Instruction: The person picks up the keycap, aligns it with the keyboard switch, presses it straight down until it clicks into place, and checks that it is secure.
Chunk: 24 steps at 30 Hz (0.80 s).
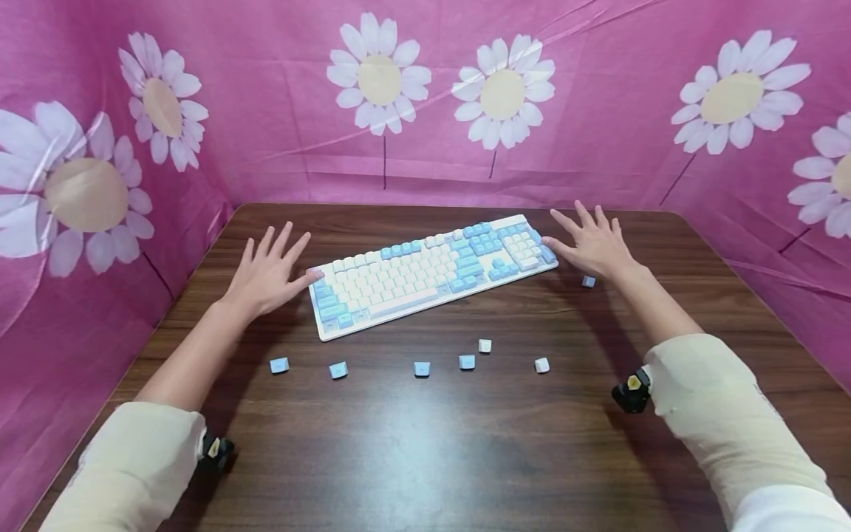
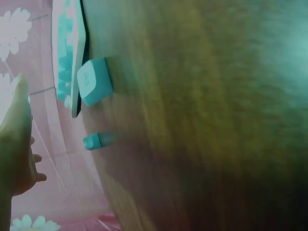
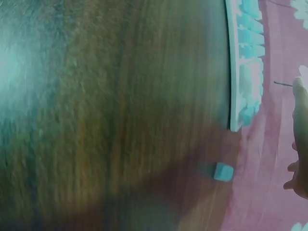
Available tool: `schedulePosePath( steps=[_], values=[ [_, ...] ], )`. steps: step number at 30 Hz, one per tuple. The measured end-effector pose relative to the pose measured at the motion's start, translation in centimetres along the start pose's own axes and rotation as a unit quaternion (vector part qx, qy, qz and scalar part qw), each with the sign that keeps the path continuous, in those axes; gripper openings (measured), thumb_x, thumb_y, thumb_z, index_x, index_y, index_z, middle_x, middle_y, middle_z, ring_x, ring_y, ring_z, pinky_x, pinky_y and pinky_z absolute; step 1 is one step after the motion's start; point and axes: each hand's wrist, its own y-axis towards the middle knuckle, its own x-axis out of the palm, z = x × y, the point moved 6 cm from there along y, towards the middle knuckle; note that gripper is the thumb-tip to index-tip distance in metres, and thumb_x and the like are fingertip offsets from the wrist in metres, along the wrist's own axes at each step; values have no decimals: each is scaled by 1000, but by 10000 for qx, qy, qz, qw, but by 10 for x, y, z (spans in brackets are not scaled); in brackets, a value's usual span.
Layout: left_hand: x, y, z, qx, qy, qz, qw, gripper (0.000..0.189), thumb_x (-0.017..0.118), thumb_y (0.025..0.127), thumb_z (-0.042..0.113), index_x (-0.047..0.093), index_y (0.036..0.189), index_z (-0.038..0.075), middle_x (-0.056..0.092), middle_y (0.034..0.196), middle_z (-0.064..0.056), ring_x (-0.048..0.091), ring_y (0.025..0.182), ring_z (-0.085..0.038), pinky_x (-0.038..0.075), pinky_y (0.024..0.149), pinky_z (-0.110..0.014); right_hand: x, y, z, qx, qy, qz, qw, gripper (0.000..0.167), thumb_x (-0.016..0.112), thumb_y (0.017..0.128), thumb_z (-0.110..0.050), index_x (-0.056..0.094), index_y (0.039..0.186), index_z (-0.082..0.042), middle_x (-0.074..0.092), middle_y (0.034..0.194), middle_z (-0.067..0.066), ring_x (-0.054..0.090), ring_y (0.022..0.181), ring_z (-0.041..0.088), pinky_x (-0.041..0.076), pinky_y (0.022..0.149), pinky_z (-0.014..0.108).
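A white and light-blue keyboard (image 1: 425, 275) lies slanted on the table, its right end farther back. My left hand (image 1: 262, 279) is spread beside its left end, the thumb tip at the corner; whether it touches cannot be told. At the other end my right hand (image 1: 596, 247) is spread too, thumb near the edge. Neither hand holds anything. Loose blue keycaps (image 1: 422, 369) and two white keycaps (image 1: 485, 346) lie in front of the keyboard. One more blue keycap (image 1: 589, 281) sits under the right wrist. In the left wrist view, a lettered keycap (image 2: 95, 82) appears large and close.
The brown wooden table (image 1: 412, 458) has a glare spot near its front. Pink cloth (image 1: 266, 111) with printed daisies hangs behind and at both sides. Small black cameras (image 1: 631, 391) are worn at the rolled sleeves.
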Motion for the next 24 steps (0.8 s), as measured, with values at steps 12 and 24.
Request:
schedulePosePath(
  steps=[12, 24],
  values=[
    [19, -11, 38, 1526, -321, -681, 9854, 82, 51, 85, 59, 26, 145, 10, 7, 151, -14, 10, 134, -34, 10, 104, -52, 37, 11, -14, -208, 544, -780, 9953, 76, 44, 89, -58, 24, 146, -12, 11, 146, 29, 21, 122, 55, 22, 90, 67],
    [29, -13, 43, 1769, -187, -1001, 9790, 85, 58, 80, 61, 30, 144, 13, 15, 149, -16, 17, 133, -34, 17, 102, -53, 51, 9, -24, -427, 1483, -921, 9837, 72, 53, 92, -40, 23, 144, 0, 12, 143, 33, 16, 128, 48, 18, 97, 61]
  ],
)
